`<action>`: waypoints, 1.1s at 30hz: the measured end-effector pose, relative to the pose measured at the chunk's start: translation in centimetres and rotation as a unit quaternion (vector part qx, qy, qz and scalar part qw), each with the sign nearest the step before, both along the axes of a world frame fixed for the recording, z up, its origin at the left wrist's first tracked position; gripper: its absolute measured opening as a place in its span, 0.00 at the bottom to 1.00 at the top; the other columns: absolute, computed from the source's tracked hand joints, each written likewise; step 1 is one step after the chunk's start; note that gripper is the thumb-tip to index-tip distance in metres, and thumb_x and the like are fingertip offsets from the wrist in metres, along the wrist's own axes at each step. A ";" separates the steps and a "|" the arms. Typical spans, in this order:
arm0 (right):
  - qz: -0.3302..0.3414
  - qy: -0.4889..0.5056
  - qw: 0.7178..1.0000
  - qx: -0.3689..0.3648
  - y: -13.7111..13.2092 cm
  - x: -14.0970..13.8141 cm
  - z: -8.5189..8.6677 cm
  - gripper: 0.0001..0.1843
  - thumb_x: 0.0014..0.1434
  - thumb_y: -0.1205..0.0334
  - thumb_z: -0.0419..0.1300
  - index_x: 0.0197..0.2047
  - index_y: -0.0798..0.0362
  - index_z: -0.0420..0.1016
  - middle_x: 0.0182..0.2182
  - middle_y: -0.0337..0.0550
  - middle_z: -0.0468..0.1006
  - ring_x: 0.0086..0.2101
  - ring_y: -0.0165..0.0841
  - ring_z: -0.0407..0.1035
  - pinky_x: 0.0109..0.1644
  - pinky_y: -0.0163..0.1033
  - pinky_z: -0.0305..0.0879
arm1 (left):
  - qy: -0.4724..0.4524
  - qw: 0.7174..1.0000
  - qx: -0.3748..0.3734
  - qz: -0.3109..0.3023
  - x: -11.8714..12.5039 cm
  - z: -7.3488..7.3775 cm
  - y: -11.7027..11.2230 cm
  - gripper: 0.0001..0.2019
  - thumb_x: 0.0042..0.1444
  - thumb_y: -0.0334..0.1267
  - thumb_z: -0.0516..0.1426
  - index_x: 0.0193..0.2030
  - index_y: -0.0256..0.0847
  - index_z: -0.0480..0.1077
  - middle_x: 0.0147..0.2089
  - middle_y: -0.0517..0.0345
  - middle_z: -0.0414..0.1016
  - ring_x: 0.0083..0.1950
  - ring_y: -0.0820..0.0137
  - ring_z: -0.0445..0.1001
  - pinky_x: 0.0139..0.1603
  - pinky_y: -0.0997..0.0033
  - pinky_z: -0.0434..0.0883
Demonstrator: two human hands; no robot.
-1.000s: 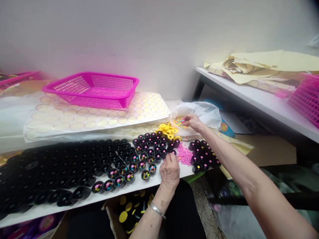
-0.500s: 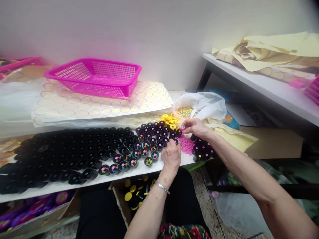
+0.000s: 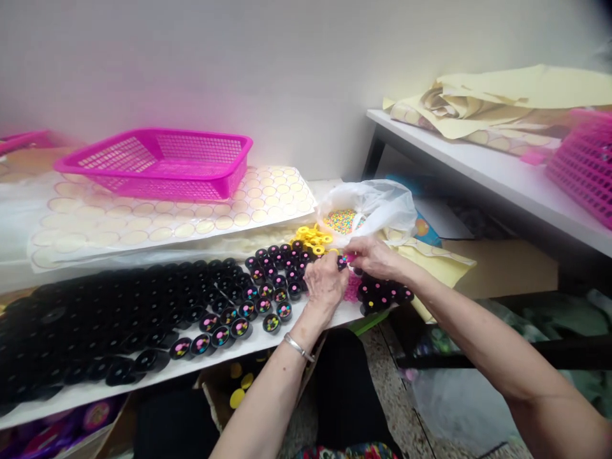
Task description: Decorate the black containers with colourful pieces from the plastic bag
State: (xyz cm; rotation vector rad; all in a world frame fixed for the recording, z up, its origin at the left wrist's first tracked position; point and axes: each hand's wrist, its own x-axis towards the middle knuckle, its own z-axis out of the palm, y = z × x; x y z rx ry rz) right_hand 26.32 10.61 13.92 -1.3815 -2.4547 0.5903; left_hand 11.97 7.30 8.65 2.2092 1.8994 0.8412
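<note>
My left hand [image 3: 326, 280] has its fingers bent inward at the right end of the black cups [image 3: 280, 280]; its fingertips and what they hold are partly hidden. My right hand [image 3: 375, 256] pinches a small pink piece [image 3: 351, 257] right against my left fingertips, with tiny blue specks showing between the two hands. Below them lies a heap of small pink pieces [image 3: 352, 288]. Many cups carry a pink dot inside, and several front cups [image 3: 221, 335] contain coloured beads. Yellow ring-shaped parts [image 3: 312, 237] are piled just behind my hands.
A clear bag of coloured beads [image 3: 343, 220] stands behind the yellow parts. A pink basket [image 3: 157, 159] sits on printed sticker sheets [image 3: 268, 197]. More black cups [image 3: 382, 291] stand at the right. Below the table edge is a cardboard box [image 3: 213, 401] with yellow-topped pieces.
My right hand has come down and left with the small piece, meeting my left hand, which has risen slightly. The whole view has shifted a little.
</note>
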 end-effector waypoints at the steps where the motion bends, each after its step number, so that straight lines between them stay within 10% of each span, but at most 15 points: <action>1: -0.001 -0.051 0.998 0.032 0.1 0.1 0.7 0.09 0.52 0.69 0.53 0.30 0.56 0.75 0.29 0.42 0.72 0.33 0.31 0.63 0.36 0.34 0.53 | 0.006 1.000 0.005 -0.011 0.2 0.3 0.7 0.08 0.52 0.41 0.53 0.36 0.42 0.69 0.35 0.55 0.77 0.39 0.66 0.74 0.36 0.69 0.60; 11: 0.018 -0.303 0.934 0.188 1.2 -1.5 4.0 0.11 0.57 0.68 0.53 0.33 0.58 0.76 0.36 0.55 0.72 0.41 0.41 0.60 0.37 0.41 0.52 | -0.014 0.998 -0.062 -0.001 2.5 2.8 4.7 0.12 0.54 0.44 0.50 0.36 0.42 0.72 0.33 0.50 0.77 0.36 0.64 0.75 0.32 0.71 0.60; 33: 0.003 -0.093 0.978 0.186 2.0 0.4 1.6 0.08 0.52 0.67 0.54 0.29 0.54 0.75 0.32 0.45 0.71 0.34 0.33 0.62 0.36 0.36 0.54 | -0.084 0.994 -0.061 -0.041 1.5 1.2 3.9 0.14 0.52 0.49 0.54 0.38 0.42 0.71 0.32 0.56 0.76 0.36 0.66 0.73 0.32 0.72 0.61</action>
